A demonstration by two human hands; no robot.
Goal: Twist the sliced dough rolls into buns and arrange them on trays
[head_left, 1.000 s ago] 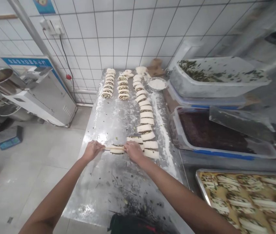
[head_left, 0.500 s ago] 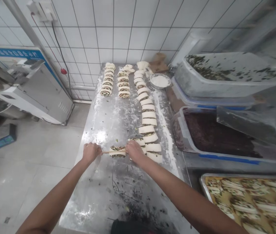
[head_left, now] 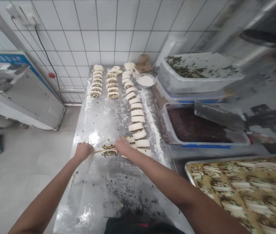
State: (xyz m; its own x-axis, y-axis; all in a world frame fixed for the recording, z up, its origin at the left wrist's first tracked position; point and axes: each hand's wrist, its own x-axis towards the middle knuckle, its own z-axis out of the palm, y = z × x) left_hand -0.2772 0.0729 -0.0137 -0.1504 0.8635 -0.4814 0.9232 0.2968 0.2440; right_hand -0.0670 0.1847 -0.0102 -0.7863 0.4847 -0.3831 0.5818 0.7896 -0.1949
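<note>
Thin stick pressed across a filled dough piece, one hand at each end

Left hand [head_left: 84, 151] closed, pinching the left end of a thin pale-tan stick, probably wooden [head_left: 97, 151]. Right hand [head_left: 121, 145] curled at the other end, looks pinched on it too; fingertips partly hidden, exact grip can't be told. Between the hands: a short white dough piece with dark green filling [head_left: 109, 153], flat on the floury grey metal table [head_left: 86, 191], stick lying across its middle, cut spirals showing on the far and near sides of the stick.

Doing it well, my judgement: stick level, both ends pushed down evenly, line centred so the two spirals flare the same. Press firm enough to leave a deep crease, but stop short of cutting through. Straight down, no rolling, or filling may squeeze out. Dough looks soft, so it likely marks easily; a bit of flour on the stick should help it lift clean.

Watch the right hand: a long curving row of white cut dough pieces [head_left: 136, 113] runs away from beside it, its near end close to the wrist and forearm. Low elbow could nudge those. Two shorter rows of sliced dough rolls [head_left: 95, 88] [head_left: 113, 86] sit well ahead of both hands, out of the way.
</note>
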